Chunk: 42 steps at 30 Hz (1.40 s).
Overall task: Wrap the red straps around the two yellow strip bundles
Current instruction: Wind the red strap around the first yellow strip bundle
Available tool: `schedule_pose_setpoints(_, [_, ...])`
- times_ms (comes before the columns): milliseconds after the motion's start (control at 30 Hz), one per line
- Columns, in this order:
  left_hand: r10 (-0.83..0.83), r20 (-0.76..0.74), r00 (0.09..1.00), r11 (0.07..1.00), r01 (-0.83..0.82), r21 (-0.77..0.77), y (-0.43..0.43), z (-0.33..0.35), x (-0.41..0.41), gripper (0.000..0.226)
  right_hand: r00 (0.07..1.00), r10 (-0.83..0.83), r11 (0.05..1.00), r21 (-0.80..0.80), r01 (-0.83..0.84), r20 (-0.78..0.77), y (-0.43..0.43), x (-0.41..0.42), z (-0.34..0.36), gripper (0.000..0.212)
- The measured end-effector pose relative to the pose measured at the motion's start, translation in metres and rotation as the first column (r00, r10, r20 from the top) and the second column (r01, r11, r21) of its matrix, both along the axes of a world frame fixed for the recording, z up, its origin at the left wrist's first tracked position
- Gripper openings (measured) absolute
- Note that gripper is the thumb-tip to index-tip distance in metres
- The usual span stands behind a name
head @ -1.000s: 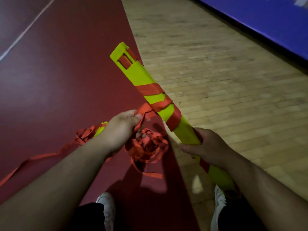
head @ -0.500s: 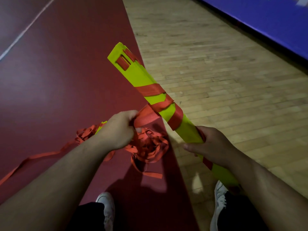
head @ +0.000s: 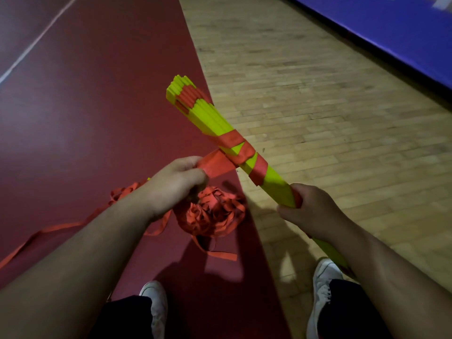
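With a few turns laid, the left hand [head: 178, 179] pinches the red strap [head: 217, 163] taut while the right hand [head: 310, 211] grips the yellow strip bundle [head: 220, 123]; loose strap [head: 210, 214] still heaps on the floor [head: 97, 106].

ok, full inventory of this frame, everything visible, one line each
yellow strip bundle: 1 in hand, yellow-green, centre, angled up and away, red ends showing among the strips at its far tip
second yellow bundle: only a sliver shows, behind the left hand
red strap: wound several turns around the bundle's middle, one run leading to the left hand
loose red strap pile: 1 tangle, on the floor below the hands, a tail trailing off to the left
red floor: left side, with a white line
wooden floor: right side
blue wall pad: top right
white shoes: 2, bottom edge
left hand: pinching the strap
right hand: gripping the bundle's lower part
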<state>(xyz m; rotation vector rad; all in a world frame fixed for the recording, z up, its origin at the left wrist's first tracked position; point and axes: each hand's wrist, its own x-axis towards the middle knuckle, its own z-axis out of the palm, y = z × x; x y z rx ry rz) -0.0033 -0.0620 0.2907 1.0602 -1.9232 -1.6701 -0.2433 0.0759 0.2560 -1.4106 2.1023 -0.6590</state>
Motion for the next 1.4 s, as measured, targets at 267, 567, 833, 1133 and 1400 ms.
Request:
schedule_pose_setpoints(267, [-0.099, -0.127, 0.987, 0.992, 0.108, 0.066, -0.005, -0.007, 0.012, 0.027, 0.997, -0.005, 0.999, 0.043, 0.008, -0.078, 0.0, -0.001, -0.006, 0.033])
schedule_pose_setpoints(567, [0.015, -0.096, 0.995, 0.996, -0.007, 0.088, -0.005, -0.002, 0.012, 0.061, 0.995, 0.095, 0.992, 0.088, -0.094, -0.011, 0.002, -0.001, -0.007, 0.033])
schedule_pose_setpoints(833, [0.195, -0.031, 0.98, 0.974, -0.197, -0.113, -0.013, -0.012, 0.011, 0.069, 0.98, 0.072, 0.997, 0.026, -0.069, -0.184, 0.002, 0.002, -0.007, 0.029])
schedule_pose_setpoints(1133, [0.32, 0.3, 0.899, 0.944, -0.275, -0.183, -0.009, -0.01, 0.003, 0.071, 0.795, -0.073, 0.99, -0.138, -0.013, -0.602, 0.002, 0.005, -0.015, 0.04])
schedule_pose_setpoints(1400, [0.439, 0.092, 0.894, 0.812, -0.439, 0.384, -0.009, -0.014, 0.001, 0.051, 0.759, -0.009, 0.986, -0.132, -0.102, -0.651, 0.004, 0.018, -0.026, 0.053])
